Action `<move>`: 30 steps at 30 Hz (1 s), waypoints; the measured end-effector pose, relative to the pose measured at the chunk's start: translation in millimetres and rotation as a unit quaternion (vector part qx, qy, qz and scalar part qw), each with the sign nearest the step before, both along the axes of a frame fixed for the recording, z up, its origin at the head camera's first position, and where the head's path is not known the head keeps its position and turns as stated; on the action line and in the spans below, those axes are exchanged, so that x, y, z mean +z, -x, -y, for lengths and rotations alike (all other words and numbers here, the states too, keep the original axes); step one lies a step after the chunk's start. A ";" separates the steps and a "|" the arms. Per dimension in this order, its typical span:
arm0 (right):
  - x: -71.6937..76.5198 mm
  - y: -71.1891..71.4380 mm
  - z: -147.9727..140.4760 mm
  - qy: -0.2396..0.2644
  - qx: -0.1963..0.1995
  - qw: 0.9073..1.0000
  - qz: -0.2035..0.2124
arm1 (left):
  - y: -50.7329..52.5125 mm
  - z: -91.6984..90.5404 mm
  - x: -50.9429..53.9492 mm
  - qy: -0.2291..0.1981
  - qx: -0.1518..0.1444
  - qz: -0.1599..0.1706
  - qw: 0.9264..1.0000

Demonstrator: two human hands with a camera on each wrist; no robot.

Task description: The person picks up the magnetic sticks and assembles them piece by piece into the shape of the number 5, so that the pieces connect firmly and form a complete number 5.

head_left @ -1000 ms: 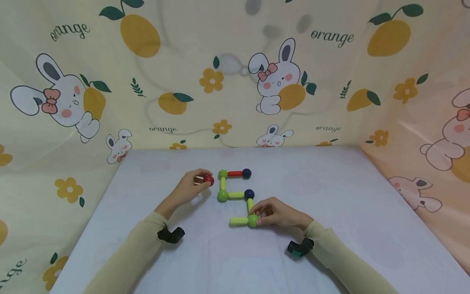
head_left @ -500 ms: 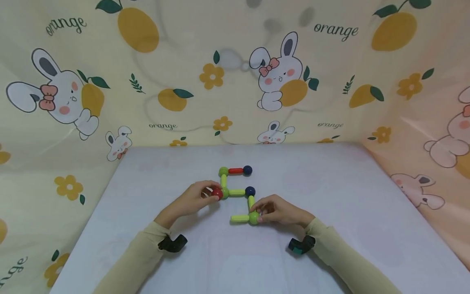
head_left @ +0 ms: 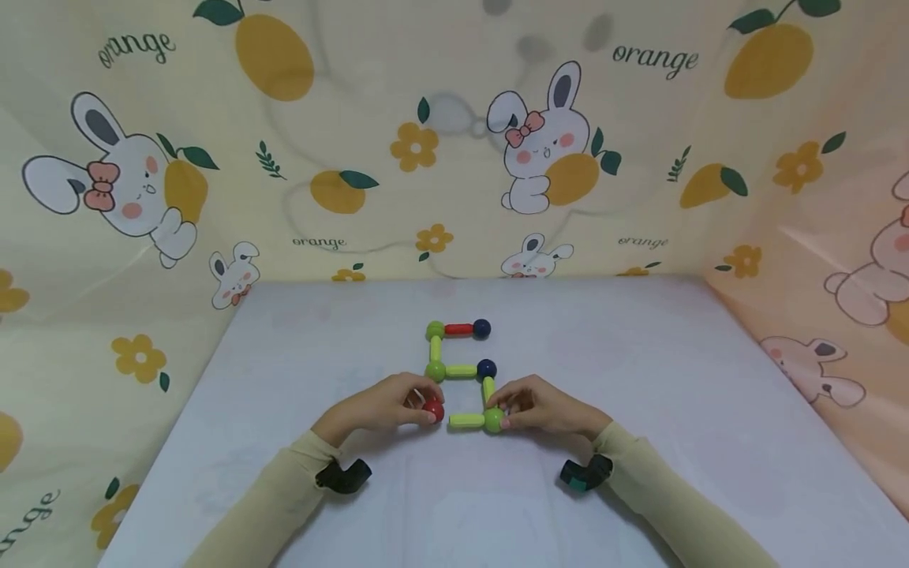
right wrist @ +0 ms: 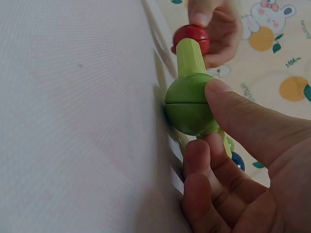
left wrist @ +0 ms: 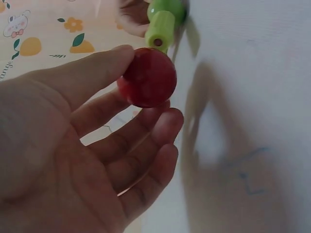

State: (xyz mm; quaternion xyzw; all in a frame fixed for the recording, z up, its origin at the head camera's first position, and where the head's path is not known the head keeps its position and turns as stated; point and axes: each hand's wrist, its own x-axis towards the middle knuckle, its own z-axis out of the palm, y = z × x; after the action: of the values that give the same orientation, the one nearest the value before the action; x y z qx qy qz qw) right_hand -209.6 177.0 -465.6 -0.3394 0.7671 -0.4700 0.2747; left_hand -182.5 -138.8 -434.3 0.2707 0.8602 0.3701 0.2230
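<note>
My left hand (head_left: 394, 404) pinches a red ball (left wrist: 148, 77) between thumb and fingers. The ball is just left of the free end of a light-green rod (head_left: 466, 421); a small gap shows between them in the head view. With my right hand (head_left: 545, 406) I hold the green ball (right wrist: 189, 104) at the rod's other end. From that ball a second light-green rod (head_left: 488, 388) runs back to a dark blue ball (head_left: 486, 368). Another light-green rod (head_left: 461, 371) links this to a green ball (head_left: 435, 371).
Farther back, an upright light-green rod (head_left: 435, 348) leads to a green ball (head_left: 435, 330), then a red rod (head_left: 458, 329) and a dark blue ball (head_left: 481, 329). Everything lies on a white table (head_left: 604, 339) before a printed cloth backdrop (head_left: 398, 79).
My left hand has brought the red ball nearer, from beside the upper green ball past the middle one to the front rod's free end. The right hand stays on its green ball.
</note>
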 end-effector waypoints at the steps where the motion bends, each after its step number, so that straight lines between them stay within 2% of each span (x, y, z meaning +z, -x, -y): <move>1: 0.4 0.7 0.1 0.000 -0.001 1.000 -0.001 | 0.4 -0.6 -1.0 0.004 0.001 0.001 1.000; 10: -2.4 2.4 0.3 -0.002 -0.001 1.000 0.000 | -1.1 -7.7 -9.6 0.015 -0.005 0.009 1.000; 18: -4.4 -0.6 -0.2 0.004 0.001 1.000 -0.001 | -4.7 -8.9 -11.4 0.011 -0.001 0.016 1.000; 30: -1.4 0.5 -0.2 0.006 0.001 1.000 0.000 | -2.8 -10.2 -9.4 0.012 -0.004 0.012 1.000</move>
State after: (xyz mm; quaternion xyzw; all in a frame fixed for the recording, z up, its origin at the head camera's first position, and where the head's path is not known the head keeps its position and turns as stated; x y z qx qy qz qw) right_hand -210.0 177.2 -467.0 -0.3417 0.7639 -0.4745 0.2730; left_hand -179.8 -128.6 -443.7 0.2670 0.8610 0.3619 0.2375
